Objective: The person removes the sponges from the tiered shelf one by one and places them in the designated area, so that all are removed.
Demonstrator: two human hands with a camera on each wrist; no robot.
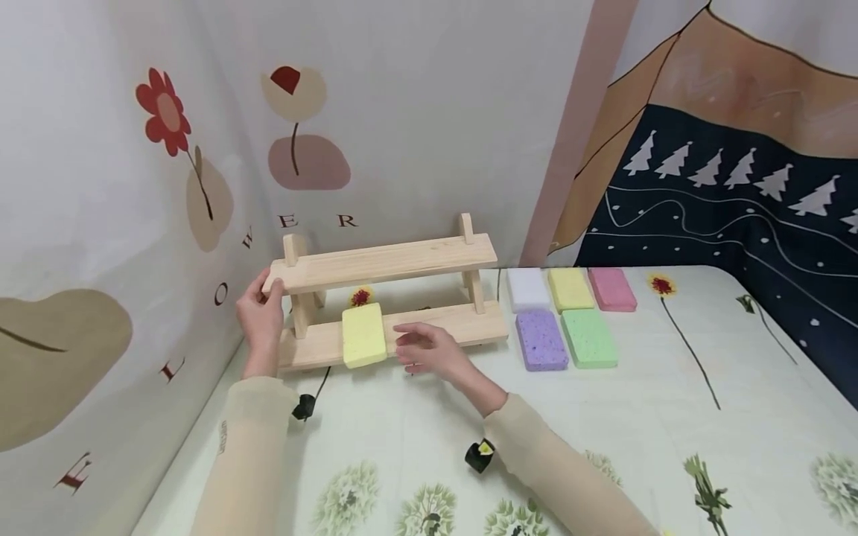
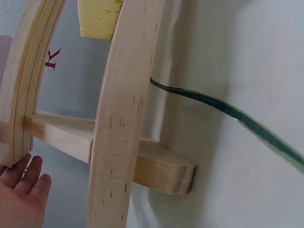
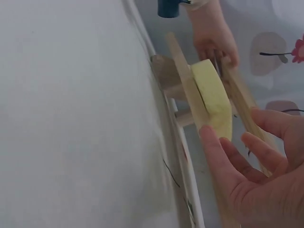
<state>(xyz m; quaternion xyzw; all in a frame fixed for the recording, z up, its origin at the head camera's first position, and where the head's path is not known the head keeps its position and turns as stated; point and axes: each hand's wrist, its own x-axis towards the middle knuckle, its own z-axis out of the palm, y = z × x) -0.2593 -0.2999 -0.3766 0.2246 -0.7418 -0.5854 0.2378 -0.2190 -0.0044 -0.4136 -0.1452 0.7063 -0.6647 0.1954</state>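
A two-tier wooden shelf (image 1: 395,262) stands against the back curtain. My left hand (image 1: 261,316) grips the left end of its upper board, thumb at the front edge; in the left wrist view, fingertips (image 2: 34,164) show at that board's end. On the lower board rests a yellow sponge (image 1: 364,335), jutting slightly over the front edge. Just right of this sponge is my right hand (image 1: 432,348), its fingers apart and nothing held between them. The right wrist view shows the sponge (image 3: 212,97) beyond the right hand's fingertips.
Right of the shelf lie several sponges: white (image 1: 528,289), another yellow (image 1: 570,288) and pink (image 1: 612,289) at the back, purple (image 1: 541,340) and green (image 1: 589,339) in front. A flower-print cloth (image 1: 643,417) covers the table. Printed curtains (image 1: 429,112) hang behind and at left.
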